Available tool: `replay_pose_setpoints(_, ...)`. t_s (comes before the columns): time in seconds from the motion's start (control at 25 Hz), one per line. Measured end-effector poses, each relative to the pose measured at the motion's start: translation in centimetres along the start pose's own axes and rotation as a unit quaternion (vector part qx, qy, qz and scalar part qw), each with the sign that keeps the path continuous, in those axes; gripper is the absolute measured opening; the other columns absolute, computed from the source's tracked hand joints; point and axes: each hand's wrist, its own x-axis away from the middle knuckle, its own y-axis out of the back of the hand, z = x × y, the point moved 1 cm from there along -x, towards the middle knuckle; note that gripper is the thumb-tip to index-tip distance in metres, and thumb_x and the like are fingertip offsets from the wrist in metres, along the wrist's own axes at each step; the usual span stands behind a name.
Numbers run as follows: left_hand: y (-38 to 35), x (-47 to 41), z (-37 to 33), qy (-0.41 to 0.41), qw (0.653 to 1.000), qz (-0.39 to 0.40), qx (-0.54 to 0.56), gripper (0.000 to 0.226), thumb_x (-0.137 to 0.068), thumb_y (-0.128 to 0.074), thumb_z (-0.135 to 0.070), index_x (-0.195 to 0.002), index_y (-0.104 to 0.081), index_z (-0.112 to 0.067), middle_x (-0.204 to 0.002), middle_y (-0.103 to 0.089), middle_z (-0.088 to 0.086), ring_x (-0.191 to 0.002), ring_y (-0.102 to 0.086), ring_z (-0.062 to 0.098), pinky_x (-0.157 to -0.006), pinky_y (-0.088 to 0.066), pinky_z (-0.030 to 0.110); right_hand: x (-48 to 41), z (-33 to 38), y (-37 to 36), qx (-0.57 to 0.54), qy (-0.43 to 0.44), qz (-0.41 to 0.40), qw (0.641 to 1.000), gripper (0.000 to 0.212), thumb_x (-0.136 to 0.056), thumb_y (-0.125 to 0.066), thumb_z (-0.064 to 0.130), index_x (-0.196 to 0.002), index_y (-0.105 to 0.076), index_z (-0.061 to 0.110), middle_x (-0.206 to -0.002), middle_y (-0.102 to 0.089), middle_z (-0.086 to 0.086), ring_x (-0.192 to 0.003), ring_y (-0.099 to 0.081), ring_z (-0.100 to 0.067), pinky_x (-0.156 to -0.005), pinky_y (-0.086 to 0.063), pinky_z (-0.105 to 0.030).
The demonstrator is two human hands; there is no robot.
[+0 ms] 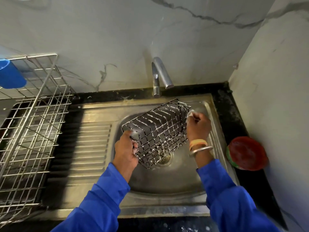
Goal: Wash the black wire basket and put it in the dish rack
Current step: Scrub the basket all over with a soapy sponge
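Suds streak the black wire basket, which hangs tilted over the bowl of the steel sink, above the drain, one end toward the tap and the other toward the person. The left hand is closed around the basket's near left corner, fingers hooked through the wires with foam on them. The right hand is curled shut at the basket's far right end, pinching something pale and soapy against the wires (a scrubber or a wad of foam, I cannot tell which). Bangles sit on the right wrist, and both arms wear blue sleeves. No water is visible at the tap's spout. Left of the bowl runs the ribbed drainboard, and beyond it on the dark worktop stands the steel dish rack, well apart from the basket. A blue cup sits at the rack's upper left edge. On the worktop right of the sink, near the wall, lies a red round dish with a green edge.
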Motion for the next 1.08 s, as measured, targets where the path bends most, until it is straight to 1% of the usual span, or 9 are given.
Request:
replay_pose_setpoints(0.12, 0.1, -0.3, 0.4, 0.007, 1.000, 0.001, 0.019, 0.020, -0.099, -0.057, -0.018, -0.079, -0.054, -0.017, -0.046, -0.046, -0.006, -0.030, -0.029, 0.003, -0.038, -0.024, 0.017, 1.0, 1.6, -0.7, -0.043, 0.035, 0.076, 0.996, 0.009, -0.091, -0.061, 0.018, -0.086, -0.066, 0.012, -0.074, -0.063, 0.004, -0.065, -0.059, -0.006, -0.062, -0.045, -0.011)
replay_pose_setpoints(0.2, 0.5, -0.6, 0.3, 0.000, 0.999, 0.005, 0.036, 0.018, -0.100, -0.056, -0.017, -0.082, -0.056, -0.017, -0.059, -0.043, -0.004, -0.029, -0.030, 0.001, -0.035, -0.025, 0.016, 2.1, -1.0, -0.2, -0.001, -0.010, 0.068, 0.998, 0.014, -0.091, -0.061, 0.022, -0.088, -0.066, 0.009, -0.078, -0.066, -0.001, -0.065, -0.057, -0.009, -0.067, -0.048, -0.020)
replay_pose_setpoints(0.32, 1.2, -1.2, 0.2, -0.024, 0.999, -0.005, 0.033, 0.021, -0.100, -0.055, -0.020, -0.079, -0.054, -0.018, -0.054, -0.042, -0.006, -0.029, -0.027, 0.001, -0.033, -0.020, 0.016, 2.0, -2.9, 0.8, 0.033, -0.088, 0.052, 0.994, 0.011, -0.089, -0.062, 0.019, -0.089, -0.066, 0.010, -0.092, -0.071, -0.010, -0.077, -0.060, -0.020, -0.076, -0.045, -0.026)
replay_pose_setpoints(0.44, 1.4, -1.4, 0.0, -0.015, 1.000, -0.012, 0.020, 0.024, -0.101, -0.053, -0.025, -0.078, -0.053, -0.019, -0.049, -0.044, -0.008, -0.032, -0.028, 0.002, -0.042, -0.024, 0.018, 0.4, 0.5, -0.4, -0.055, -0.029, 0.068, 0.996, 0.009, -0.089, -0.063, 0.017, -0.092, -0.067, 0.009, -0.090, -0.070, -0.006, -0.078, -0.065, -0.019, -0.071, -0.052, -0.026)
replay_pose_setpoints(0.6, 1.5, -1.3, -0.8, 0.011, 0.999, -0.005, 0.031, 0.024, -0.103, -0.051, -0.030, -0.081, -0.054, -0.019, -0.063, -0.040, -0.002, -0.056, -0.031, 0.010, -0.055, -0.028, 0.023, 0.8, -0.5, -0.2, -0.004, -0.034, 0.053, 0.998, 0.013, -0.088, -0.064, 0.022, -0.087, -0.066, 0.010, -0.082, -0.064, -0.002, -0.074, -0.057, -0.016, -0.058, -0.038, -0.016)
replay_pose_setpoints(0.76, 1.7, -1.5, -1.0, -0.040, 0.999, -0.003, -0.006, 0.023, -0.101, -0.054, -0.029, -0.080, -0.057, -0.021, -0.051, -0.042, -0.009, -0.053, -0.025, 0.008, -0.055, -0.023, 0.023, 0.6, 0.3, -0.2, -0.051, -0.042, 0.058, 0.996, 0.009, -0.085, -0.065, 0.014, -0.076, -0.063, 0.016, -0.080, -0.068, -0.004, -0.075, -0.064, -0.022, -0.070, -0.050, -0.028)
replay_pose_setpoints(0.88, 2.0, -1.7, -0.7, -0.029, 1.000, 0.001, -0.009, 0.024, -0.101, -0.056, -0.029, -0.080, -0.057, -0.020, -0.065, -0.046, -0.007, -0.058, -0.028, 0.008, -0.058, -0.026, 0.023, -0.5, 2.2, -0.3, -0.069, 0.005, 0.049, 0.996, 0.009, -0.086, -0.065, 0.018, -0.078, -0.064, 0.015, -0.074, -0.065, 0.002, -0.067, -0.061, -0.011, -0.065, -0.048, -0.025)
replay_pose_setpoints(0.96, 2.6, -2.4, -0.4, -0.021, 1.000, 0.012, 0.002, 0.023, -0.100, -0.057, -0.028, -0.078, -0.060, -0.022, -0.059, -0.049, -0.010, -0.052, -0.028, 0.005, -0.052, -0.024, 0.022, -0.2, 0.2, 0.4, -0.018, -0.027, 0.058, 0.998, 0.016, -0.088, -0.066, 0.026, -0.075, -0.062, 0.017, -0.070, -0.063, 0.005, -0.063, -0.056, -0.007, -0.063, -0.045, -0.024)
replay_pose_setpoints(1.08, 3.7, -4.6, 0.0, -0.030, 0.999, 0.022, -0.003, 0.019, -0.097, -0.057, -0.026, -0.079, -0.064, -0.021, -0.062, -0.048, -0.008, -0.038, -0.028, 0.003, -0.038, -0.020, 0.018, 0.4, -2.0, 1.3, -0.009, -0.072, 0.084, 0.994, 0.014, -0.088, -0.065, 0.018, -0.083, -0.069, 0.006, -0.077, -0.068, -0.006, -0.067, -0.057, -0.019, -0.065, -0.042, -0.025)
